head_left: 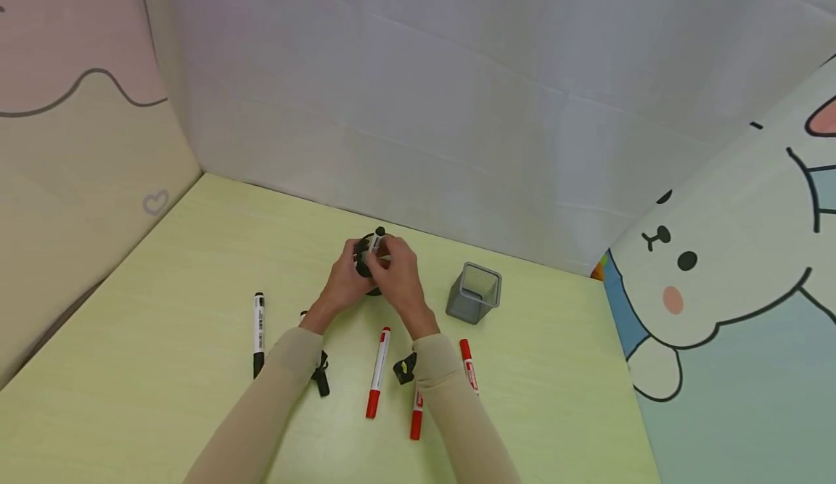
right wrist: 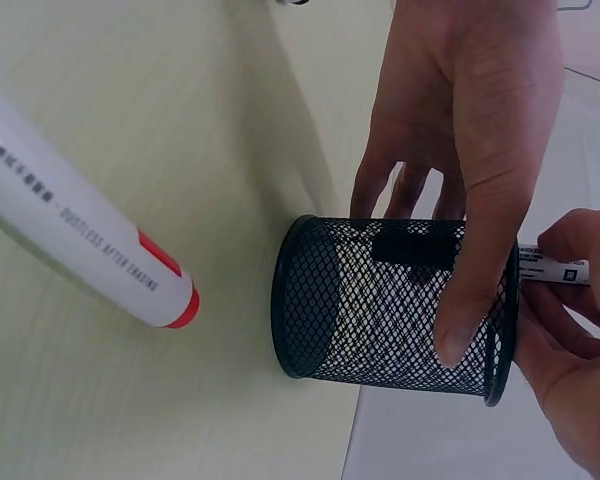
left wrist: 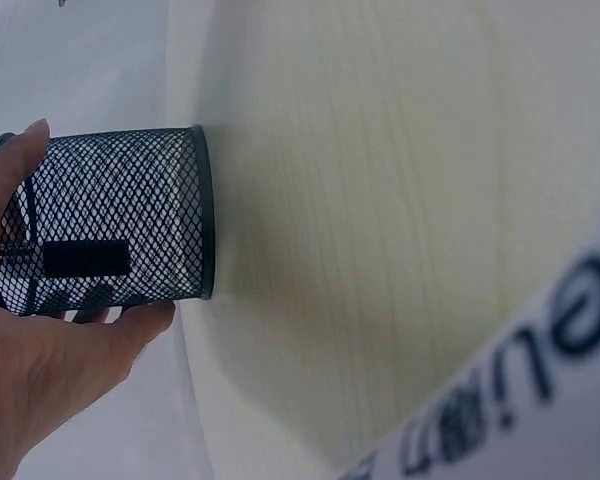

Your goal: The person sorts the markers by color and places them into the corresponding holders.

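Observation:
A round black mesh pen holder (right wrist: 400,340) stands upright near the table's back edge. My left hand (head_left: 346,281) grips its side, the thumb lying across the mesh in the right wrist view. At the rim, my right hand (head_left: 400,273) pinches a white whiteboard marker (right wrist: 552,266) with a black cap. The marker's lower part is inside the holder; its black end (left wrist: 85,258) shows through the mesh in the left wrist view. A red-capped marker (head_left: 379,371) lies between my forearms.
To the right stands a square grey mesh pen holder (head_left: 473,295). A black marker (head_left: 259,331) lies at the left, another black marker (head_left: 323,379) by the left sleeve. Two red markers, one at the right (head_left: 468,364), lie partly behind the right sleeve. A wall covering borders the table's back.

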Action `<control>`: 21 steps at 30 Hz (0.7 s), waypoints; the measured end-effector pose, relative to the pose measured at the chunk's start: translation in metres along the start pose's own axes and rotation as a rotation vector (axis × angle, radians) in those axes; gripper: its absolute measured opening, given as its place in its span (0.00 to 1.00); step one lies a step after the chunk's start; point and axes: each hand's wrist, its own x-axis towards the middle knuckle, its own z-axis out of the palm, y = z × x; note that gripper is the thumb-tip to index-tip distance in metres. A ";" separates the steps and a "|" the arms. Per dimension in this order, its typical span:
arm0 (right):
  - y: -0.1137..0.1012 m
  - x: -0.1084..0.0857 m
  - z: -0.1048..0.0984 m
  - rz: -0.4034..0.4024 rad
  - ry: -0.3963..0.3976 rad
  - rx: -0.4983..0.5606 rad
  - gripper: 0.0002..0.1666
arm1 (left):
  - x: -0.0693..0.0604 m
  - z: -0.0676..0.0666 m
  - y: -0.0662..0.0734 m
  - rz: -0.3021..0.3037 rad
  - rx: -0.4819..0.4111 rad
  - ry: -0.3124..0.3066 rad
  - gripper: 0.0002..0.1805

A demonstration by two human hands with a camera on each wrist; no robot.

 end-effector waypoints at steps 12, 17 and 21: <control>-0.004 0.002 0.000 -0.075 -0.169 -0.241 0.12 | 0.000 0.000 -0.002 0.073 0.051 0.008 0.32; -0.006 0.001 0.002 -0.055 -0.234 -0.335 0.14 | -0.001 0.000 -0.001 0.077 0.055 0.003 0.31; -0.008 0.002 0.003 -0.038 -0.251 -0.391 0.18 | 0.000 -0.001 0.000 0.064 0.048 0.007 0.31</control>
